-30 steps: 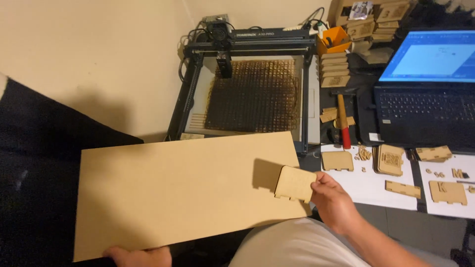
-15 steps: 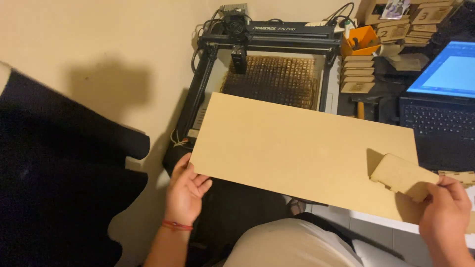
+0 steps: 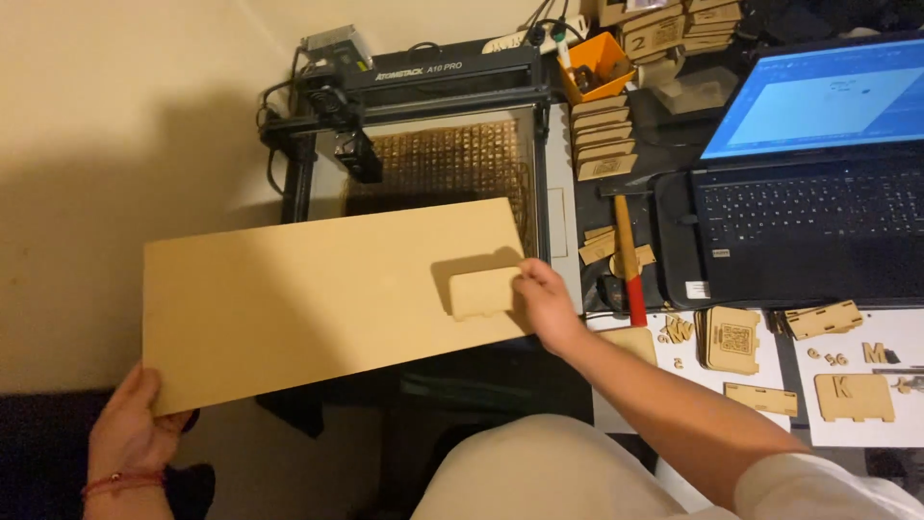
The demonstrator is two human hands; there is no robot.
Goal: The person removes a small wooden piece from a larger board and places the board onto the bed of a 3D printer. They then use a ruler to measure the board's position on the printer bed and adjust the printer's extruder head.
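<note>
Left hand [image 3: 130, 424]: closed on the lower left corner of the board [image 3: 318, 294], thumb on top, fingers beneath; a red bracelet [image 3: 120, 480] sits at the wrist.
Right hand [image 3: 547, 303]: fingers pinched on a small cut piece [image 3: 481, 292], held flat over the board just left of the fingertips; it casts a shadow on the board, and whether it touches the surface cannot be told.
Board: a long, plain tan sheet spanning the gap between the two hands, tilted so its right end is higher in view; its right end overlaps the front of the engraver [image 3: 433, 144].
Engraver: beyond the right hand, black frame, honeycomb bed, head at the frame's left.
Hammer [image 3: 628, 260]: just right of the right hand, red grip nearest it.
Laptop [image 3: 808, 183]: well right of the right hand, open, screen lit.
Cutouts [image 3: 736, 339]: on white sheets right of the right forearm, flat and apart.
</note>
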